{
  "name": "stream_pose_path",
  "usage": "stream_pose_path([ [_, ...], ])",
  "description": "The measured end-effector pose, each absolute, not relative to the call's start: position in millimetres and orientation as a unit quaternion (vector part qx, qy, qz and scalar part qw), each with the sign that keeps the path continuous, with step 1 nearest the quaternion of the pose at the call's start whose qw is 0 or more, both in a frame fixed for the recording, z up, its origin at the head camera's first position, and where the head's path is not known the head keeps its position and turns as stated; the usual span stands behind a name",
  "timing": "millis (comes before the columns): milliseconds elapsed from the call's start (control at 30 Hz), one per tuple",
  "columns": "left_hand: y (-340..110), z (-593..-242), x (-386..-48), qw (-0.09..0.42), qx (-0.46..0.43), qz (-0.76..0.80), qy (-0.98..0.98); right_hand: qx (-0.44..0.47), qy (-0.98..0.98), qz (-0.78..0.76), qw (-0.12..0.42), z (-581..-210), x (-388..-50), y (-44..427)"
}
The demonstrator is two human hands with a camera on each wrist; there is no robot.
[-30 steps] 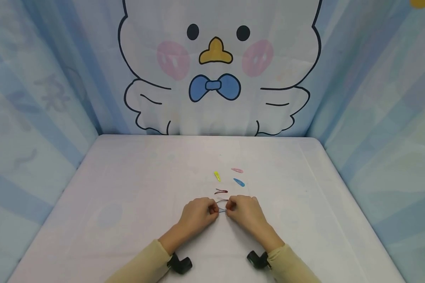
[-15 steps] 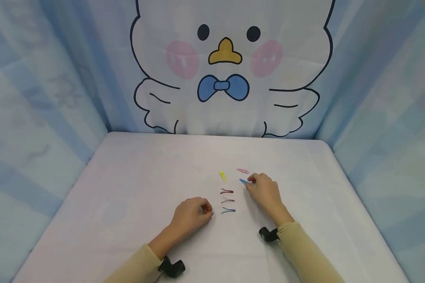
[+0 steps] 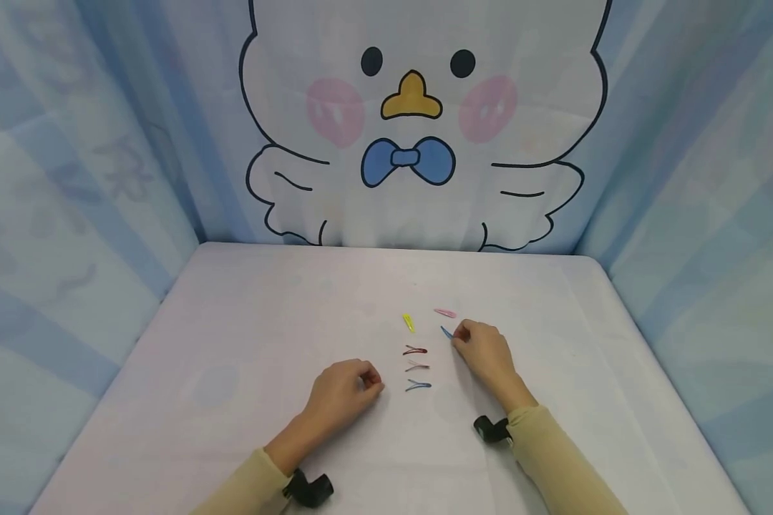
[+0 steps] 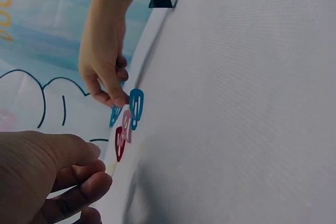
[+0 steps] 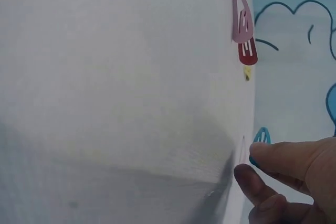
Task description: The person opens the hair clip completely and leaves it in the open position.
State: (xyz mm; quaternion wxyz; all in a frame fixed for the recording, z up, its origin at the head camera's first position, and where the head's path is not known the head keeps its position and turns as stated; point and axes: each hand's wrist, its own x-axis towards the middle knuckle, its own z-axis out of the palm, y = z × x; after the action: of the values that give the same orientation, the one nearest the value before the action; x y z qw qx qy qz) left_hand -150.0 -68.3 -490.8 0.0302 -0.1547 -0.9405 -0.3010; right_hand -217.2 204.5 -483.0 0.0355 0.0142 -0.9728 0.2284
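Observation:
My right hand [image 3: 487, 355] pinches a blue hair clip [image 3: 447, 332] at its wide end; in the right wrist view that clip [image 5: 262, 136] stands up from the thumb and fingertips. My left hand [image 3: 343, 395] hovers over the table with fingers loosely bent and nothing in them. Between the hands lies a column of three spread clips: a dark red one [image 3: 416, 350], a pale pinkish one [image 3: 417, 366] and a blue one [image 3: 419, 385]. The left wrist view shows the near blue clip [image 4: 136, 107] beyond my left fingertips.
A yellow clip [image 3: 409, 323] and a pink clip [image 3: 445, 313] lie behind the column, the pink one just beyond my right hand. Patterned curtains [image 3: 71, 214] hang along the sides and back of the white table [image 3: 245, 307].
My right hand has left the column, reached up to the right and taken hold of the far blue clip. My left hand has drawn back leftward from the near blue clip.

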Motion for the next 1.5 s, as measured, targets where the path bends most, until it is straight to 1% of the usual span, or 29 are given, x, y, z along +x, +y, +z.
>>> stream_pose_path([
  [200, -60, -479, -159, 0.029, -0.165, -0.285, -0.944, 0.008, -0.967, 0.253, 0.031, -467, -205, 198],
  [333, -51, -464, -165, 0.041, -0.173, -0.289, -0.941, 0.019, -0.965, 0.258, 0.040, -450, -192, 190],
  [633, -35, -431, -171, 0.123, -0.190, -0.332, -0.916, 0.086, -0.947, 0.297, 0.091, -415, -160, 174],
  [833, -34, -419, -166, 0.146, -0.219, -0.351, -0.899, 0.138, -0.936, 0.297, 0.130, -398, -141, 169],
  [967, -36, -409, -157, 0.162, -0.241, -0.363, -0.885, 0.167, -0.929, 0.280, 0.172, -388, -130, 166],
  [1167, -38, -396, -146, 0.192, -0.258, -0.372, -0.871, 0.172, -0.920, 0.270, 0.227, -376, -120, 166],
  [1500, -38, -387, -140, 0.232, -0.271, -0.372, -0.857, 0.174, -0.905, 0.277, 0.273, -368, -113, 166],
])
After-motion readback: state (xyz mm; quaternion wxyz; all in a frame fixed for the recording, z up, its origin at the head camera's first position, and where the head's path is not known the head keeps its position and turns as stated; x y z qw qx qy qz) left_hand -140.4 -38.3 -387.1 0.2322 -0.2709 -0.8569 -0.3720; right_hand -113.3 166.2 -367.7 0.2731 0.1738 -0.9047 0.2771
